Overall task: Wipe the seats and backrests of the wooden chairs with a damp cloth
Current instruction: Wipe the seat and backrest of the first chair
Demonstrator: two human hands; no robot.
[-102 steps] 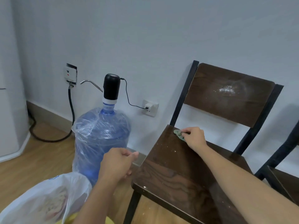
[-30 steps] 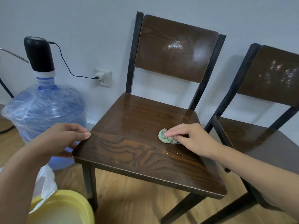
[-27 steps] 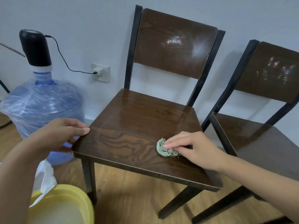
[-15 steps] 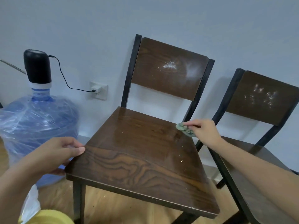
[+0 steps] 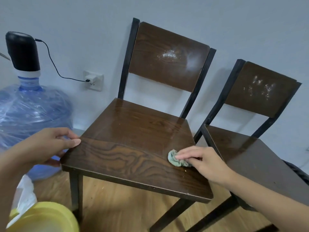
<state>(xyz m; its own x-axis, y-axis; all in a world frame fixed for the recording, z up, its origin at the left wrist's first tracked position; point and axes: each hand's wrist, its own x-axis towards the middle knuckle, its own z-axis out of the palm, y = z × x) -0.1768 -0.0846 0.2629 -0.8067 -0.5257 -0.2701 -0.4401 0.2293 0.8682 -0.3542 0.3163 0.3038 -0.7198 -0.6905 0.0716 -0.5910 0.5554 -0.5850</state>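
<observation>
The right hand is in the lower right of the frame, palm down on the seat of the centre chair. Its fingers lie flat and press on a small bunched green cloth, which sits on the seat near the right edge, approx. halfway between front and back. The cloth is held under the fingers, not lifted.

The left hand is at the left-centre of the frame. Its fingers are curled around the front-left corner of the seat, thumb on top of the wood, the other fingers going under the edge, so they grip the chair itself.

The seat looks glossy w/ some wet shine toward the back. The backrest of this chair, in the upper centre, has a white powdery patch and a pale smear beside it.

A second chair stands just beside, on the right of the frame; its backrest also has white specks.

At the left of the frame a big blue water bottle w/ a black pump on top stands on the wood floor. A cable goes from the pump to a wall socket. In the lower left corner there is a yellow basin and a white plastic bag touching it.
</observation>
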